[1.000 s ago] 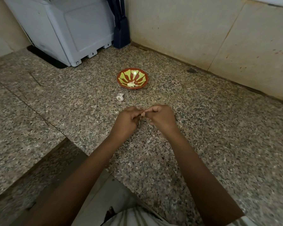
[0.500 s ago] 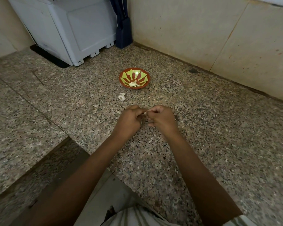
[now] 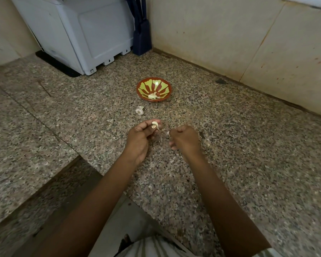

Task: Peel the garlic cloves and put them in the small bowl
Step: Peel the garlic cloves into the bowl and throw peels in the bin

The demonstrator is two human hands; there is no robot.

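Observation:
My left hand (image 3: 140,139) pinches a pale garlic clove (image 3: 154,124) between thumb and fingertips, a thin strip of skin hanging off it. My right hand (image 3: 183,139) is a little to the right, apart from the clove, fingers curled; a small whitish scrap shows at its fingertips, too blurred to identify. The small red bowl with green petals (image 3: 144,84) stands on the granite counter beyond my hands and holds a few peeled cloves (image 3: 153,96). A piece of garlic bulb (image 3: 139,110) lies between the bowl and my left hand.
A grey-white appliance (image 3: 78,34) stands at the back left on a black mat, with a dark blue holder (image 3: 142,37) beside it in the corner. Tiled walls close off the back and right. The counter edge (image 3: 69,164) steps down at lower left. Small skin scraps (image 3: 208,145) lie near my right hand.
My hands were joined at the clove; now they have parted. The left keeps the clove and has lifted it toward the bowl, the right has pulled away to the right.

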